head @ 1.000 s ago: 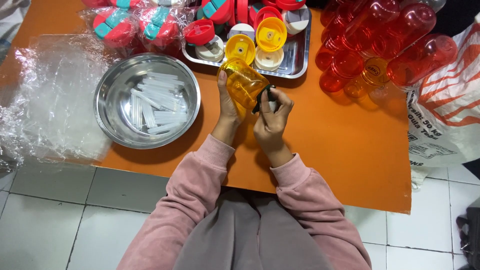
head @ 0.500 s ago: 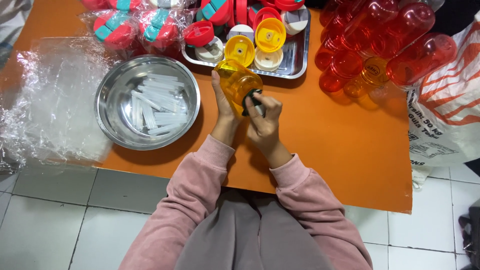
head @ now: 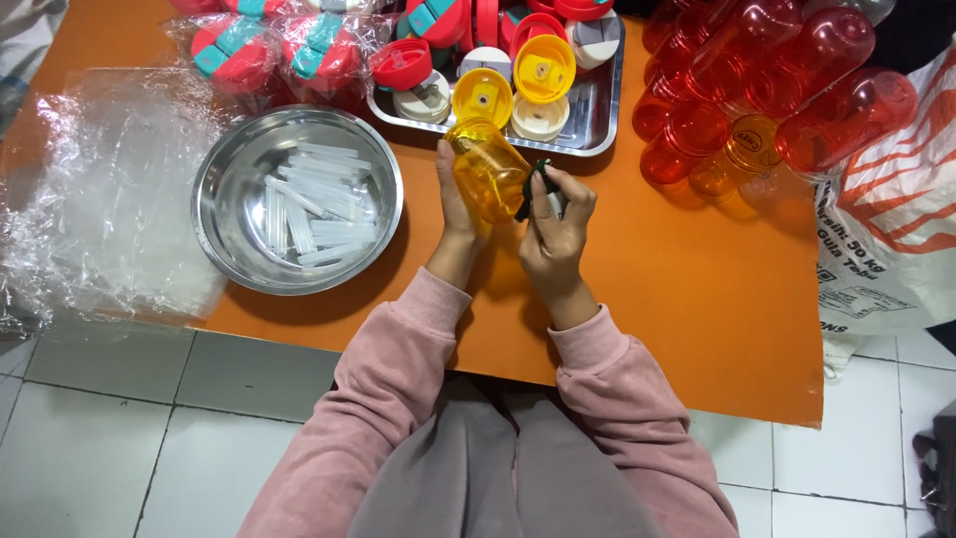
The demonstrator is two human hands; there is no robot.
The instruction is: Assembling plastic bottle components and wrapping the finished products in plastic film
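yellow see-through bottle (head: 486, 177) lies tilted in the left hand (head: 456, 204), whose grip wraps its side to steady it over the desk's (head: 697, 299) middle, while the right hand (head: 553, 224) pinches a small dark piece (head: 530, 184) against it. steel bowl (head: 297, 199) crowds the left, metal tray (head: 597, 100) the far edge; open room lies toward the near right corner.

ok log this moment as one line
left hand: holds yellow bottle | right hand: holds small dark piece against bottle | left of them: steel bowl of clear straws
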